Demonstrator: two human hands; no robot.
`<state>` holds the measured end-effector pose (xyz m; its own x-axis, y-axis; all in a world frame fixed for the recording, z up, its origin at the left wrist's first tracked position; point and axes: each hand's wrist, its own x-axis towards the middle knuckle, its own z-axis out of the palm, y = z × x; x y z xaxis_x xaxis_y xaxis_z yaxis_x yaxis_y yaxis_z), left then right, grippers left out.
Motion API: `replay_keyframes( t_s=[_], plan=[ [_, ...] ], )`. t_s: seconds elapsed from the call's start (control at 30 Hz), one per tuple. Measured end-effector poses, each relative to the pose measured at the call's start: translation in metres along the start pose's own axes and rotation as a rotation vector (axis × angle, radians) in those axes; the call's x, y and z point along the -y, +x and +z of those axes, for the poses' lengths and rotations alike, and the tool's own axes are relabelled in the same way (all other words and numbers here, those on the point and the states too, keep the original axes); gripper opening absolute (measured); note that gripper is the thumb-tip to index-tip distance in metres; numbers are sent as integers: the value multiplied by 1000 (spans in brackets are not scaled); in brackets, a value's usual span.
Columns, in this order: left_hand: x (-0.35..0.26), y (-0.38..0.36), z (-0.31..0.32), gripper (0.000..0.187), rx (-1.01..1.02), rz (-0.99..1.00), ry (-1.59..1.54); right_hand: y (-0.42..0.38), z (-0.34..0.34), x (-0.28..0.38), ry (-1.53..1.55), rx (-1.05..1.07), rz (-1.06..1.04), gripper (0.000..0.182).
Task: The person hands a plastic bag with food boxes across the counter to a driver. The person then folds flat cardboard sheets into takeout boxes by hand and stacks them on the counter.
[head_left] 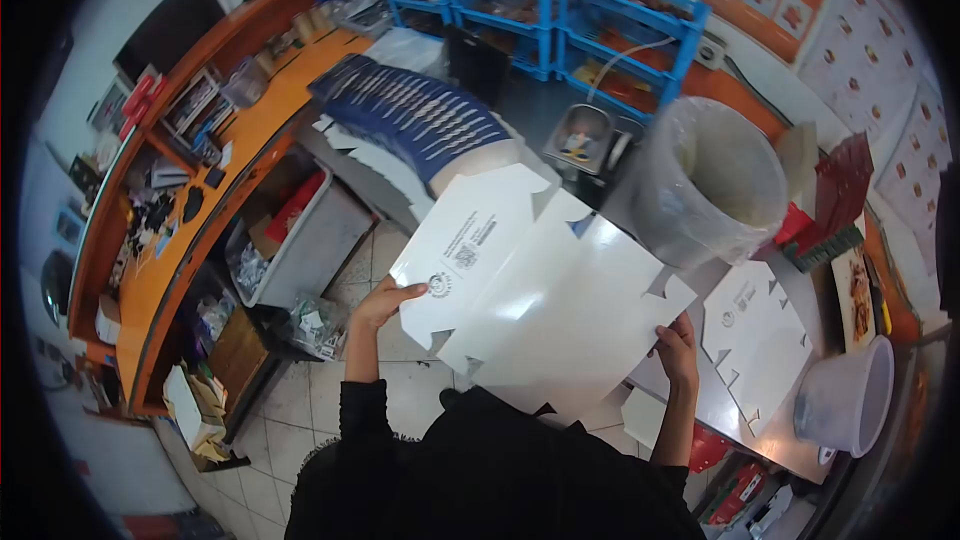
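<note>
A large white cardboard box blank [560,310], unfolded and glossy, is held up in front of my body. It has notched tabs along its edges and a printed logo with text on its left panel. My left hand [385,300] grips the left edge, thumb on top near the logo. My right hand [676,345] pinches the right edge by a notched tab. To the right, a similar flat box blank [757,340] with printing lies on the metal table [655,370]. The fingers under the held blank are hidden.
A large tub lined with clear plastic [715,180] stands behind the table. A white bucket [850,395] is at the right. Blue racks [560,20] stand at the back. A dark blue patterned cloth [410,115] lies ahead. A grey bin [310,240] sits under the orange counter [255,130].
</note>
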<state>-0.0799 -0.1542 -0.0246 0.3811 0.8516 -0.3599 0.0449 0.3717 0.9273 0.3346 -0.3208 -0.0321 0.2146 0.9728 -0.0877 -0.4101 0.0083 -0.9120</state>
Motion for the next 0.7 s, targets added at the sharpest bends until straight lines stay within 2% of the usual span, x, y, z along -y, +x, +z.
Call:
replay_keyframes(
  t_s=[0.07,0.1,0.17,0.2,0.23,0.3,0.37,0.4,0.43,0.47,0.5,0.53,0.57,0.6,0.63,0.67,0.7],
  plan=[
    [4,-22,-49,49,-30,-82,-5,10,39,-9,-123,55,-16,30],
    [8,-31,-68,49,-52,-72,-21,15,63,-14,-236,95,-36,26],
    [19,-45,-110,54,-137,3,-64,24,128,-23,-269,86,-104,23],
    [34,-42,-134,68,-151,4,-99,31,154,-31,-373,130,-365,23],
    [49,-44,-147,68,-171,11,-114,37,181,-38,-467,172,-631,24],
    [78,-54,-149,78,-764,203,421,30,243,-39,-554,220,-678,27],
    [64,-91,-136,85,-345,82,83,25,297,-50,-1059,497,-1008,29],
    [56,-108,-131,85,-365,85,72,22,321,-61,-1134,697,-1090,29],
    [49,-125,-127,84,-99,26,-441,18,342,-73,-1205,898,-1164,29],
    [40,-140,-124,84,187,-26,-944,13,360,-86,-1198,917,-1167,29],
    [28,-151,-127,76,242,-6,-1017,7,377,-100,-1110,1046,-1281,27],
    [29,-156,-138,64,135,16,-956,5,388,-111,-1012,1171,-1393,26],
    [31,-161,-151,52,30,35,-892,7,394,-121,-1005,1184,-1398,26],
    [39,-162,-162,52,24,41,-897,9,397,-131,-925,1034,-1148,24],
    [55,-160,-172,39,-4,115,-1070,10,401,-136,-844,881,-898,24],
    [66,-156,-179,27,-31,190,-1243,12,415,-138,-570,729,-715,25],
    [75,-148,-183,27,-32,192,-1252,13,423,-143,-576,735,-711,25]
  ],
)
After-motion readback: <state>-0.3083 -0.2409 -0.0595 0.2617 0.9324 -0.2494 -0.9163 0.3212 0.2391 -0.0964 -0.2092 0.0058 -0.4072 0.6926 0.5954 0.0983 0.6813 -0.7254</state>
